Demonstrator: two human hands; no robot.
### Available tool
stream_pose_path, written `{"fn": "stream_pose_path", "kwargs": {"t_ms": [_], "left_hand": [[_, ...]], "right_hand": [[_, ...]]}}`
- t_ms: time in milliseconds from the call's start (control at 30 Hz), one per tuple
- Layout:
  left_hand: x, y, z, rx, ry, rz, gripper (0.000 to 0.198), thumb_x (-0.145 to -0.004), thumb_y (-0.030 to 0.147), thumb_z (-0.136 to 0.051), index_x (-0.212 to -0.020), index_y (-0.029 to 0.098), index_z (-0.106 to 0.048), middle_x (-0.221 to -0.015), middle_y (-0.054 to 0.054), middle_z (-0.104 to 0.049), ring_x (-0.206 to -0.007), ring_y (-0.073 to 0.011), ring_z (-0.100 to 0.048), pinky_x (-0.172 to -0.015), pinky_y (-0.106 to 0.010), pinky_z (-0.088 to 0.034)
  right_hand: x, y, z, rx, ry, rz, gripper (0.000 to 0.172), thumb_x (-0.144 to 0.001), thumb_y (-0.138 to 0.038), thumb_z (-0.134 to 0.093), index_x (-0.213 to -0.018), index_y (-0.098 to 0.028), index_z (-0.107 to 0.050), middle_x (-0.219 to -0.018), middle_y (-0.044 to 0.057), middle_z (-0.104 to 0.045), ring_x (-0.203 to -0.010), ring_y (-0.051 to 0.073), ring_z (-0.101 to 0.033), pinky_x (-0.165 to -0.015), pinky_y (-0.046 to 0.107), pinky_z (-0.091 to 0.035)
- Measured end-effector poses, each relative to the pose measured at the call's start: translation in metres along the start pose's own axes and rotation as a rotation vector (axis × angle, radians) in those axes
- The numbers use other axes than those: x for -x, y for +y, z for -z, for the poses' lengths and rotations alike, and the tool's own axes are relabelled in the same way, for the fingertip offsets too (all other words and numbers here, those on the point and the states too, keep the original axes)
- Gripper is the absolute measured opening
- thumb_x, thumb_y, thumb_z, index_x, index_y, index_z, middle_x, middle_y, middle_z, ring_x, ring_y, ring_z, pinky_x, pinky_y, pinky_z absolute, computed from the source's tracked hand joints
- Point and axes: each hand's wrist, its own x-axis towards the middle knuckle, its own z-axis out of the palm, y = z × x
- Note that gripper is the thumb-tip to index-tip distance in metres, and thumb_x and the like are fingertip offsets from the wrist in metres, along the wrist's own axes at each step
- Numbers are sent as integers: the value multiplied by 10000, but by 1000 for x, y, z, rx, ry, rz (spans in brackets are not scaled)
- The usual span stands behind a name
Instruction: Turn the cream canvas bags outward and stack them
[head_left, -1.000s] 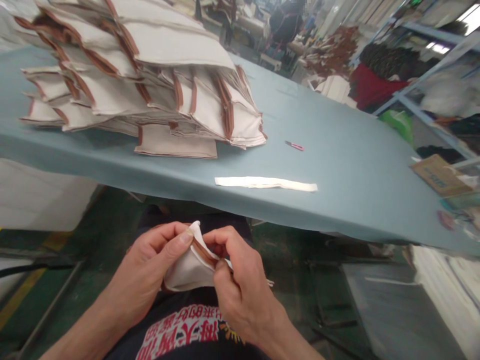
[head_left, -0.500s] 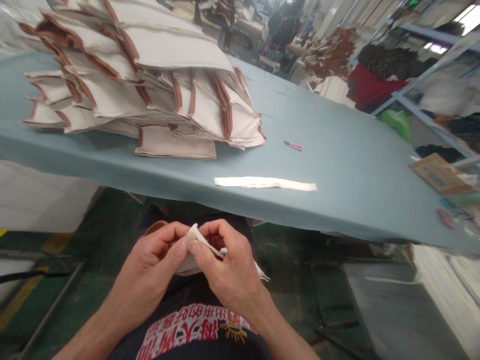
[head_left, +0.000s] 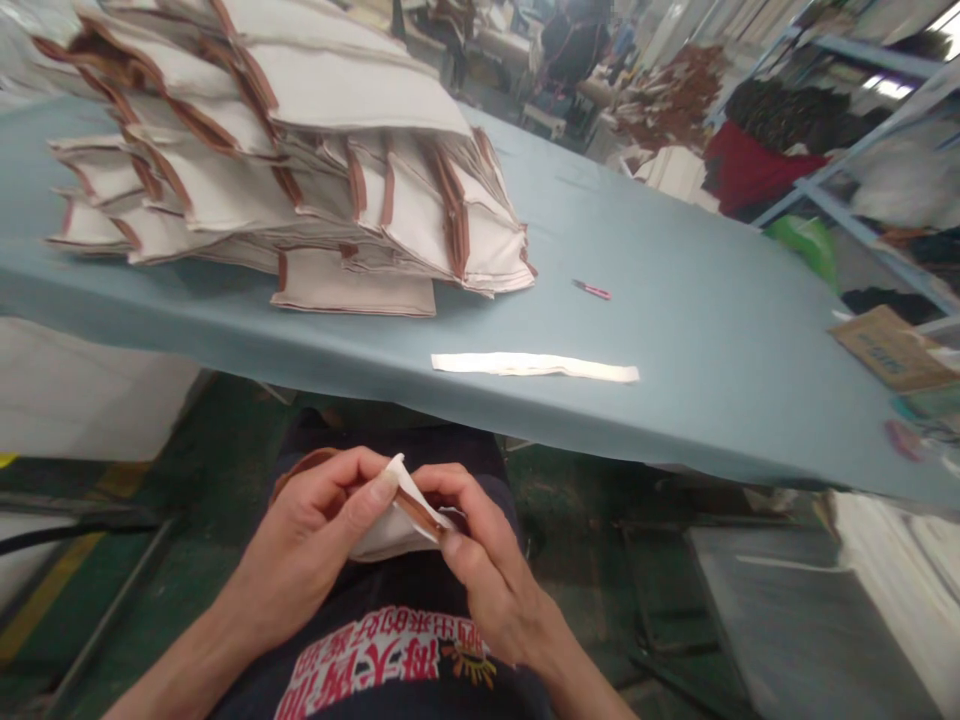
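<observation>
Blue-grey table [head_left: 675, 330] fills the far side, bearing a heap [head_left: 300, 150] of cream, brown-edged pieces at far left and a white strip [head_left: 534, 366] near its edge. Shelves [head_left: 862, 150] stand far right. Over the lap, left hand [head_left: 315, 540] and right hand [head_left: 487, 580] pinch one cloth piece [head_left: 390, 525]. The right hand has just slid lower, baring its brown edge.

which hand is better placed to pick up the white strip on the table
Right, probably. The right hand is almost in line with the white strip on the table; the left hand is farther over and pinches the top corner of the cloth piece.
</observation>
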Motion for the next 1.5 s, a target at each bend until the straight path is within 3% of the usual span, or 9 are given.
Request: {"fn": "stream_pose_path", "kwargs": {"t_ms": [300, 433, 567, 667, 800, 933, 1100, 1333, 1500], "left_hand": [[6, 21, 20, -291, -33, -191, 319, -1009, 537, -796, -827, 290, -883, -760, -6, -813, -630, -183, -673, -626, -225, -557], [12, 27, 23, -309, -98, -291, 256, -1013, 480, -783, -858, 325, -915, -831, 13, -863, -716, -192, -762, -660, -196, -592], [21, 31, 27, -406, -93, -314, 231, -1006, 452, -771, -909, 326, -938, -856, 17, -895, -779, -204, -807, -735, -185, -630], [23, 29, 29, -416, -104, -312, 280, -1045, 448, -726, -912, 306, -926, -806, 33, -869, -691, -172, -769, -658, -162, -590], [17, 28, 28, -413, -151, -319, 319, -1096, 429, -671, -948, 275, -907, -742, 52, -821, -620, -144, -726, -592, -158, -542], [12, 25, 30, -474, -153, -368, 325, -1103, 335, -637, -874, 249, -851, -754, 48, -834, -640, -129, -739, -644, -159, -547], [16, 16, 33, -532, -110, -434, 277, -1123, 358, -642, -947, 266, -835, -806, 70, -851, -624, -112, -757, -621, -149, -538], [23, 8, 32, -544, -30, -437, 218, -1149, 378, -646, -1016, 268, -781, -814, 83, -851, -638, -107, -767, -611, -149, -545], [19, 0, 37, -575, -71, -525, 224, -1165, 356, -639, -994, 263, -750, -791, 84, -822, -606, -97, -736, -567, -129, -534]], "right_hand": [[-31, -25, 25, 69, 107, 215, 403, -982, -383, -748, -1359, -243, -723, -1363, 120, -828, -1271, 313, -762, -1138, 459, -592], [-55, -55, 24, 46, -44, 277, 387, -938, -429, -804, -1287, -266, -762, -1336, 110, -857, -1260, 321, -787, -1179, 466, -591], [-67, -68, 23, 61, -231, 169, 349, -827, -422, -921, -1153, -351, -817, -1155, 3, -874, -999, 237, -814, -981, 341, -632], [-71, -72, 24, 69, -272, 147, 81, -960, -400, -803, -1009, -335, -814, -983, -29, -823, -837, 165, -754, -848, 294, -589], [-77, -77, 22, 248, -279, 106, 367, -1137, -356, -563, -790, -284, -658, -853, -8, -732, -780, 162, -670, -796, 306, -521], [-79, -72, 18, 420, -328, 79, 443, -1175, -408, -529, -759, -256, -501, -758, -1, -626, -696, 173, -547, -716, 337, -424], [-79, -57, 14, 368, -398, -30, 507, -1212, -372, -445, -723, -237, -427, -696, -37, -469, -666, 140, -437, -687, 341, -298], [-76, -30, 14, -143, -546, -248, 669, -1077, -793, -621, -736, -241, -461, -709, -62, -393, -632, 107, -342, -583, 287, -262], [-71, -21, 17, -178, -546, -216, 685, -1033, -818, -704, -753, -229, -497, -709, -73, -390, -637, 100, -339, -573, 270, -254]]}}
